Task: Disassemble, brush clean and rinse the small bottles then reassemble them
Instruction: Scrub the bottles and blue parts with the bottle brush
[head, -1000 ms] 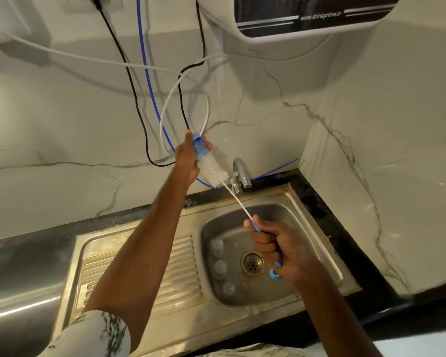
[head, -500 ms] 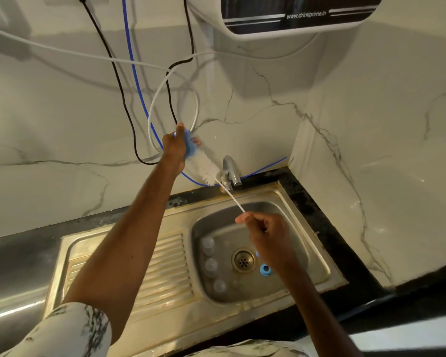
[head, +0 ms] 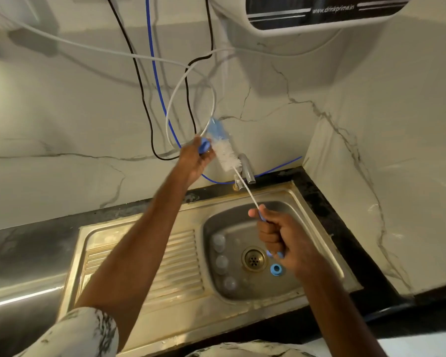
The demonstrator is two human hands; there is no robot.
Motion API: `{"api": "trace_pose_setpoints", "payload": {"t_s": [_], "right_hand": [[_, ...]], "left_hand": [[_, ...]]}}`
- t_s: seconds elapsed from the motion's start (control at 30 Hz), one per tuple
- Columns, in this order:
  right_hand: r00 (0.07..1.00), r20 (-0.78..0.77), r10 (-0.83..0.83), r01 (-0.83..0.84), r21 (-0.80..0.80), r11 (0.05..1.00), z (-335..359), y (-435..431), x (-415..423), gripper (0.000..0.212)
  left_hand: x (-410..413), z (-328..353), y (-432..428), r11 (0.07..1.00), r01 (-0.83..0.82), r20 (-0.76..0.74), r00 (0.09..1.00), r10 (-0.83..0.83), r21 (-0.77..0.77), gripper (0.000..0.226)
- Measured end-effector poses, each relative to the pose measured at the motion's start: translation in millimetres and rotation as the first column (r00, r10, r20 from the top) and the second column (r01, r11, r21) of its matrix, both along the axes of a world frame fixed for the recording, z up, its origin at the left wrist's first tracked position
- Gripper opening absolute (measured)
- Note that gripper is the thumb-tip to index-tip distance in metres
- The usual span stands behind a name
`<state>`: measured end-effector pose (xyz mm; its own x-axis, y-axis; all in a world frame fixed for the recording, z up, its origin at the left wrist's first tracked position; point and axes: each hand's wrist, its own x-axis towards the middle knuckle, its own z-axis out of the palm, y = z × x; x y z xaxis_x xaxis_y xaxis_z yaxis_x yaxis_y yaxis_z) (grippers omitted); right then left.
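My left hand (head: 195, 161) is raised in front of the wall and pinches a small blue bottle cap (head: 204, 146). My right hand (head: 278, 237) grips the blue handle of a long bottle brush (head: 227, 153), whose white and blue bristle head lies right beside the cap. In the sink basin (head: 312, 243) three small clear bottles (head: 221, 262) lie in a row left of the drain (head: 252, 258). A second blue cap (head: 276, 269) lies on the basin floor to the right of the drain.
A steel tap (head: 246, 170) stands at the back rim of the sink, just behind the brush stem. The ribbed drainboard (head: 175, 269) lies to the left. Black, blue and white cables (head: 150, 81) hang on the marble wall under a water purifier (head: 314, 14).
The brush head has slid further through and past the cap in my left hand, so more blue bristles show above it. My right hand has risen a little with the handle.
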<state>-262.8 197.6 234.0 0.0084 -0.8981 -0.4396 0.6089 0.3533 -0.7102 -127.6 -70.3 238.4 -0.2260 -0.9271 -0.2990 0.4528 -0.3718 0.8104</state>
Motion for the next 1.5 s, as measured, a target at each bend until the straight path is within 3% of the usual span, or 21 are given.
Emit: {"api": "trace_pose_setpoints", "payload": {"t_s": [0.1,0.27,0.4,0.63,0.77,0.87,0.97,1.07,1.17,1.27,1.3,1.37,1.43,1.5], "right_hand": [[0.969,-0.245,-0.022,0.022,-0.004,1.000,4,-5,-3,0.032],[0.904,-0.426,0.022,-0.023,0.003,1.000,-6,14,1,0.036],[0.861,-0.506,0.041,-0.054,-0.011,0.998,-12,19,8,0.035],[0.825,-0.565,-0.027,0.004,-0.042,0.999,-15,18,6,0.035],[0.776,-0.626,-0.075,-0.007,-0.128,0.992,-13,17,10,0.034],[0.746,-0.650,-0.143,0.025,-0.188,0.982,-6,15,6,0.033],[0.836,-0.543,-0.076,0.036,-0.084,0.996,0,8,3,0.034],[0.984,-0.174,0.031,-0.019,0.068,0.998,2,9,5,0.031],[0.984,0.177,0.031,-0.045,0.078,0.996,2,14,4,0.023],[0.964,0.266,0.014,-0.026,0.042,0.999,8,8,1,0.023],[0.979,0.202,-0.007,0.001,0.032,0.999,9,5,0,0.024],[0.983,-0.156,-0.097,0.096,-0.012,0.995,8,2,0,0.030],[0.777,-0.595,-0.206,0.137,-0.159,0.978,-1,5,4,0.032],[0.487,-0.824,-0.288,0.051,-0.303,0.952,-11,9,13,0.030]], "left_hand": [[-16,-2,20,0.998,0.055,-0.014,0.998,-0.054,0.017,0.020],[-3,-1,-2,0.998,-0.050,-0.083,0.995,0.053,0.048,0.021],[1,9,-10,0.998,-0.034,-0.092,0.995,0.038,0.052,0.031],[-2,13,-6,0.997,0.022,0.015,1.000,-0.021,-0.080,0.042],[-2,5,-10,0.975,0.126,0.203,0.975,-0.088,-0.181,0.031],[-3,-3,-4,0.973,0.166,0.180,0.974,-0.137,-0.158,0.027],[-4,-11,7,0.980,0.172,0.061,0.984,-0.166,-0.103,0.036],[-1,-6,9,0.993,0.100,-0.110,0.988,-0.106,-0.058,0.035],[2,3,2,0.998,0.047,-0.150,0.987,-0.054,-0.050,0.035],[-11,5,10,0.996,0.077,-0.153,0.985,-0.084,-0.052,0.034],[-17,2,16,0.994,0.097,-0.134,0.986,-0.101,-0.042,0.034],[-27,-6,27,0.992,0.125,-0.061,0.990,-0.126,-0.020,0.035],[-31,-8,31,0.991,0.131,0.000,0.991,-0.131,-0.023,0.033],[-29,-1,27,0.993,0.098,0.051,0.994,-0.095,-0.061,0.030]]}}
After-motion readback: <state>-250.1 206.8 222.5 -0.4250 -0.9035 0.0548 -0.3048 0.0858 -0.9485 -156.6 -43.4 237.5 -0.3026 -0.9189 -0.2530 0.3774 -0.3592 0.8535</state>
